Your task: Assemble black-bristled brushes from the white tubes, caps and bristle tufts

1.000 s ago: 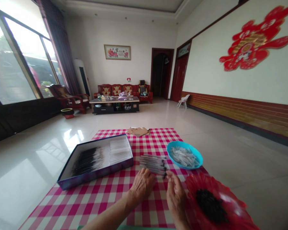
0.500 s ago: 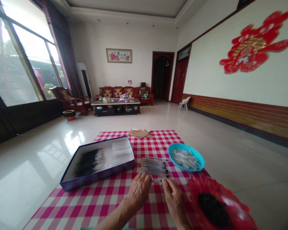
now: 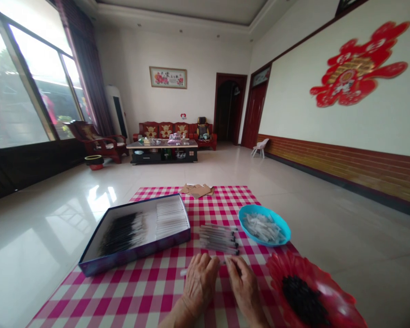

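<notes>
- Held pen (image 3: 183, 272) is right at the hands: white end pokes out left of the left hand (image 3: 201, 275), a thin dark bit shows in the gap toward the right hand (image 3: 244, 278).
- Its long axis runs roughly side to side, so the two hands sit at opposite ends, almost touching.
- Left grip: fingers curled over the pen, clamped afaict. Right grip: thumb and fingertips look pinched on the right end, exact contact is hidden.
- Row of pens (image 3: 217, 239) lies just beyond both hands, about parallel to the held one, dark ends to the right.
- Containers on the checked bench (image 3: 123, 296): red bowl (image 3: 341, 289) beside the right hand, small black pieces in it; blue bowl (image 3: 286, 226) past that, whitish clear pieces; shallow box (image 3: 136, 255) off left, black-and-white slim sticks plus a white batch.
</notes>
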`<move>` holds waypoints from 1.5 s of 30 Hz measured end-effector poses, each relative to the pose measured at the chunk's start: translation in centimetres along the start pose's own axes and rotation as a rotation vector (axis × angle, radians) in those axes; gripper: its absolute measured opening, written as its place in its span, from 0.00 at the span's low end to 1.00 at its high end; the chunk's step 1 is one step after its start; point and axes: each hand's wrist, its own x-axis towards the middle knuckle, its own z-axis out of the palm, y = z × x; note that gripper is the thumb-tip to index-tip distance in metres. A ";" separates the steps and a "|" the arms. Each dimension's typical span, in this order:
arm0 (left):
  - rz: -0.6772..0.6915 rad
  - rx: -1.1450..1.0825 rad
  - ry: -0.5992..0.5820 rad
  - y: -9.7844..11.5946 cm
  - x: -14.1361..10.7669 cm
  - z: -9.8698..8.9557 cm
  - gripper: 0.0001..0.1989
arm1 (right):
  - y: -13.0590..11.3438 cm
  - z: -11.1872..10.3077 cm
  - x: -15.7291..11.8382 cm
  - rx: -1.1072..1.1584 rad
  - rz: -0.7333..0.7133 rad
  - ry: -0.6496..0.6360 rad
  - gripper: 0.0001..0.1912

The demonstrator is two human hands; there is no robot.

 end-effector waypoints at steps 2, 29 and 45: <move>-0.009 -0.008 -0.008 -0.3 0.1 -0.2 0.08 | -0.4 -0.1 0.0 0.050 0.029 -0.039 0.13; 0.007 -0.008 -0.004 -1.1 0.2 -0.6 0.10 | -1.0 -0.2 -0.1 0.170 0.098 -0.128 0.17; 0.015 -0.023 0.002 -1.3 0.0 -0.4 0.12 | -1.3 -0.1 -0.3 0.143 0.104 -0.132 0.16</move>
